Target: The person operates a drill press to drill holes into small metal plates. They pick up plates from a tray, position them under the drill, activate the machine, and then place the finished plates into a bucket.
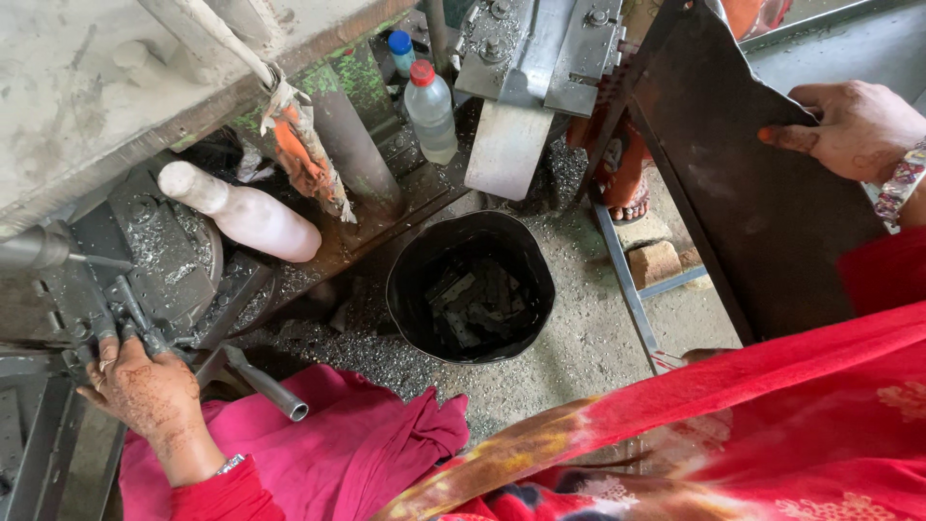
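The left hand (pixel 145 386) lies palm down at the lower left, wrist bent slightly upward, its fingers (pixel 104 352) curled over small dark metal parts (pixel 130 309) on the machine (pixel 116 260); whether they pinch a piece or only press on it cannot be told. A bracelet (pixel 230 465) sits at that wrist above a red sleeve. The right hand (pixel 854 125) is raised at the upper right, arm reaching forward, thumb (pixel 786 137) laid flat across the face of a large dark metal sheet (pixel 752 212) and the other fingers wrapped behind its edge, so it grips the sheet and holds it tilted on its lower edge. A beaded bangle (pixel 902 183) circles that wrist. Just beside the left hand a short metal pipe (pixel 265 386) juts out over pink cloth (pixel 357 453). On the machine's surface, near its front edge, a pale pink bottle (pixel 246 214) lies on its side among metal shavings. Between the two hands, on the gritty floor (pixel 579 338), stands a black bucket (pixel 410 289) holding flat dark metal offcuts (pixel 473 304). Farther back a clear plastic bottle with a red cap (pixel 431 114) stands upright, a blue-capped one (pixel 399 48) behind it. Beyond the sheet another person's sandalled foot (pixel 632 205) rests on the floor.
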